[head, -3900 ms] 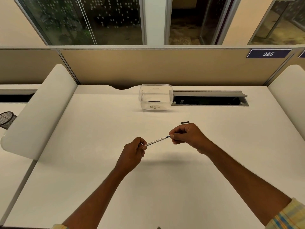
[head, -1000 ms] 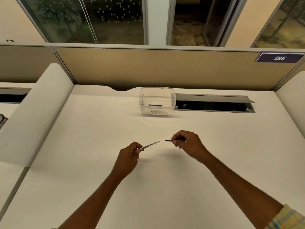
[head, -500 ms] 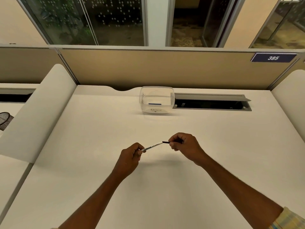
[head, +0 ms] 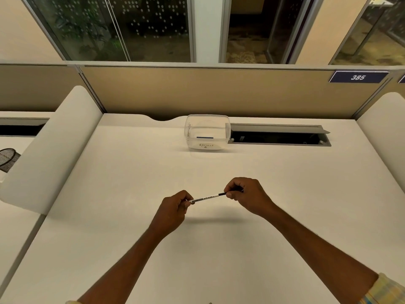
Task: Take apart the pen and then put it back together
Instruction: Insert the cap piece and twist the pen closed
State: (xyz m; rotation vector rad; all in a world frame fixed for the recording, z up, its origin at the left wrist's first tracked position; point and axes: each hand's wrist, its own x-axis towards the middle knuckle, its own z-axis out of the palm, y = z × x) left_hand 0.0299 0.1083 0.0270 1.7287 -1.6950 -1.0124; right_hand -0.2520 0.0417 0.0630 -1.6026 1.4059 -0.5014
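Note:
A thin white pen (head: 206, 198) with black lettering along its barrel is held level above the white desk (head: 131, 216), between both hands. My left hand (head: 173, 209) pinches its left end. My right hand (head: 247, 196) grips the black cap (head: 222, 194) at the right end, and the cap sits against the barrel. The tip and the far part of the cap are hidden inside my fingers.
A clear plastic tub (head: 207, 132) marked with handwriting stands at the back of the desk. Beside it to the right is an open cable slot (head: 278, 137). Curved white dividers (head: 50, 148) rise on both sides. A mesh basket (head: 7, 159) shows at far left.
One second ago the black cap in my right hand was apart from the barrel. Both hands have come together and the cap now meets the barrel's right end.

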